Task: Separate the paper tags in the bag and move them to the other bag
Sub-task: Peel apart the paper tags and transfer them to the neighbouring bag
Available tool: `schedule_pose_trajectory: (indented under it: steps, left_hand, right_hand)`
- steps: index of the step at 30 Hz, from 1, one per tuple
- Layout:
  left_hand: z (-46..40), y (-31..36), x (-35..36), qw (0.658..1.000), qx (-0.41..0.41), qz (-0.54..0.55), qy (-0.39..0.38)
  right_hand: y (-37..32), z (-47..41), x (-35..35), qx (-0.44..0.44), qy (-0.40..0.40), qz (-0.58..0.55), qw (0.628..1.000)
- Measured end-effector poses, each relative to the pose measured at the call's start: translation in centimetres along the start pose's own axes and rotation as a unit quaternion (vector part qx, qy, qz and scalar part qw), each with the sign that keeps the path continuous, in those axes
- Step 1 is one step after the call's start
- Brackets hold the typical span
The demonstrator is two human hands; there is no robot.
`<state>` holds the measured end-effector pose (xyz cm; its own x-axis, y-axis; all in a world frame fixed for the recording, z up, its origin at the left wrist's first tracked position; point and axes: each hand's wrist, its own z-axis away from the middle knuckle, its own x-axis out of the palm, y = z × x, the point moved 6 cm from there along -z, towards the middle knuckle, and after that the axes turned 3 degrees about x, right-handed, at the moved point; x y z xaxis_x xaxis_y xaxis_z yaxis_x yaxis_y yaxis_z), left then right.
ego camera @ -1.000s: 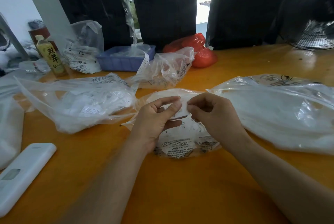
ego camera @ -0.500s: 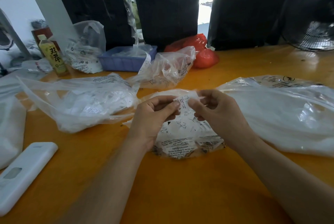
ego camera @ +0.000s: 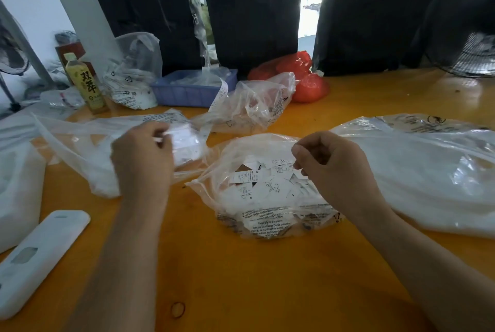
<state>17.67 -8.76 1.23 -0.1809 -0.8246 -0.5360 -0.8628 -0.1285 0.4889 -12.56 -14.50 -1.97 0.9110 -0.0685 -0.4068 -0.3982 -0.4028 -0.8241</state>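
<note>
A small clear bag (ego camera: 270,220) with printed text lies in the middle of the orange table, holding several white paper tags (ego camera: 263,184). My left hand (ego camera: 142,156) hovers over a second clear bag (ego camera: 80,144) to the left and pinches a white paper tag (ego camera: 162,136), which is blurred. My right hand (ego camera: 332,168) stays above the middle bag's open right side. Its fingers are curled with thumb and forefinger close together. Whether they pinch a tag or the bag's film is not visible.
A large clear bag (ego camera: 428,171) of white material fills the right side. A white remote-like device (ego camera: 34,256) lies front left. At the back stand a blue tray (ego camera: 192,92), a drink bottle (ego camera: 85,85), more clear bags (ego camera: 254,107), red bags (ego camera: 302,77) and a fan (ego camera: 471,45).
Both hands held one tag together over the middle bag. My left hand has since moved left with a tag to the left bag, while my right hand stayed.
</note>
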Motion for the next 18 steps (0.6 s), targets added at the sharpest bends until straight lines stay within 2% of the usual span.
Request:
schedule_pose_trajectory:
  steps: [3,6,8,10,13,16,18]
  left_hand:
    - [-0.8,-2.5,-0.8,0.993,-0.031,-0.111,0.004]
    - [-0.6,-4.0,0.6,0.984,-0.079,-0.145,-0.067]
    - [-0.3,-4.7,1.4,0.971,-0.1,-0.186,-0.108]
    - [0.0,-4.6,1.8,0.951,-0.089,-0.267,-0.126]
    - [0.3,-4.4,2.2,0.929,-0.107,-0.32,-0.152]
    - [0.6,-3.8,2.7,0.921,-0.101,-0.331,-0.181]
    - [0.7,-2.3,2.6,0.934,-0.064,-0.322,-0.144]
  right_hand:
    - [-0.5,-0.2,-0.7,-0.036,0.038,0.033,0.998]
    - [-0.7,-0.5,-1.6,-0.055,0.066,0.076,0.993]
    - [-0.7,-1.1,-2.5,-0.055,0.077,0.15,0.984]
    - [-0.1,-2.0,-3.7,-0.04,0.08,0.294,0.951]
    - [1.9,-3.4,-6.9,0.043,0.081,0.449,0.889]
    - [3.7,-4.0,-9.4,0.127,0.039,0.54,0.831]
    - [5.0,-4.2,-10.1,0.161,-0.008,0.55,0.819]
